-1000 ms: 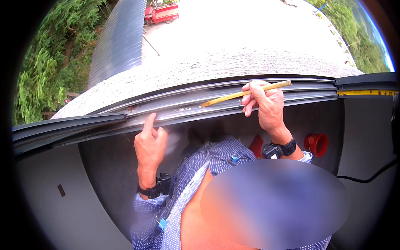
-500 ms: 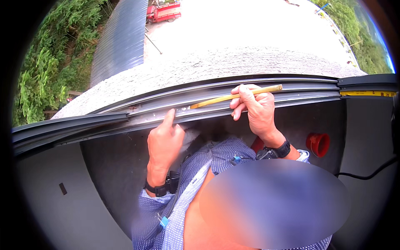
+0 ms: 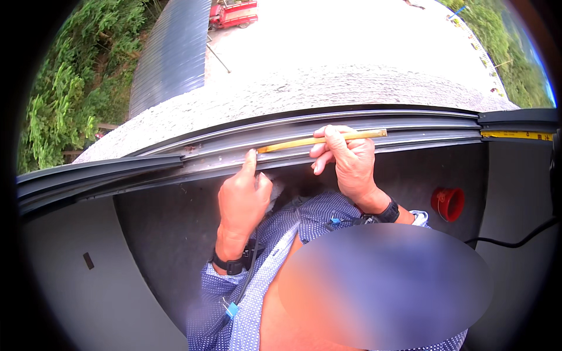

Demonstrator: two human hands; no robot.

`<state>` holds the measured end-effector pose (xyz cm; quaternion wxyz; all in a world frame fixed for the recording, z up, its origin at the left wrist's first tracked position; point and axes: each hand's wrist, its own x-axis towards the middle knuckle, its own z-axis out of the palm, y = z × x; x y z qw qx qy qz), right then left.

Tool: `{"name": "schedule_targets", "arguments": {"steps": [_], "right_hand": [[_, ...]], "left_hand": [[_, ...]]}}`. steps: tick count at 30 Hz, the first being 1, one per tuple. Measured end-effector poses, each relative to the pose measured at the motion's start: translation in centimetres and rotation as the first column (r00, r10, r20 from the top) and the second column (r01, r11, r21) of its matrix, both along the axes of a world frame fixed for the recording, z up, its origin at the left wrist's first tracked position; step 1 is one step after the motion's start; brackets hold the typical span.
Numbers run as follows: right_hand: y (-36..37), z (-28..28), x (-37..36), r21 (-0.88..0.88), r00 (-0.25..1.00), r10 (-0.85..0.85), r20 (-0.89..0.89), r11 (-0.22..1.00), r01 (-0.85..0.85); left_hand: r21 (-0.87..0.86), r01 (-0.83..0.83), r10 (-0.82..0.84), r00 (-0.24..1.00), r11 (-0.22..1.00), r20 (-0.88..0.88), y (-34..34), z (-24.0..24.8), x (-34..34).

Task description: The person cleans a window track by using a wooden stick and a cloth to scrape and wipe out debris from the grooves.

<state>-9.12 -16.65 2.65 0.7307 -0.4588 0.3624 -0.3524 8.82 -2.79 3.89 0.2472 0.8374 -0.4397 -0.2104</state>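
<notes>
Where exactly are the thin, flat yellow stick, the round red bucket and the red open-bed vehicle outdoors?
Thin, flat yellow stick (image 3: 290, 144): head view, on its bare left part.
Round red bucket (image 3: 440, 197): head view, on its wall.
Red open-bed vehicle (image 3: 236, 21): head view, on the bed's side panel.

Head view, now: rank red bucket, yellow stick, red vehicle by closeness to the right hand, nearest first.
1. Yellow stick: held in the right hand, one end pointing left.
2. Red bucket: on the floor, to that hand's right.
3. Red vehicle: outside, well beyond the window track.
</notes>
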Motion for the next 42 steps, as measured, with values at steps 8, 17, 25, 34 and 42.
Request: {"name": "schedule_targets", "arguments": {"steps": [8,17,25,34,42], "right_hand": [[0.6,-0.8,0.2,0.110,0.994,-0.056,0.089,0.993,0.046],[1.5,-1.2,0.1,0.178,0.980,-0.117,0.159,0.980,0.088],[2.1,-0.4,0.6,0.150,0.975,-0.088,0.205,0.987,0.058],[4.7,-0.2,4.5,0.188,0.916,0.343,0.210,0.905,-0.382],[4.8,0.1,6.7,-0.076,0.849,0.529,-0.013,0.846,-0.528]], "left_hand": [[0.015,-0.010,0.011,1.000,1.000,-0.021,-0.2,0.0,-0.3],[-0.031,-0.011,0.010,0.999,0.999,-0.030,0.1,-0.5,-0.3],[-0.201,-0.030,0.037,0.999,0.979,0.032,1.5,-0.6,-0.2],[-0.156,-0.184,0.201,0.974,0.971,0.102,9.7,1.0,0.9],[-0.060,-0.369,0.372,0.927,0.928,0.054,14.7,-1.5,1.9]]}}
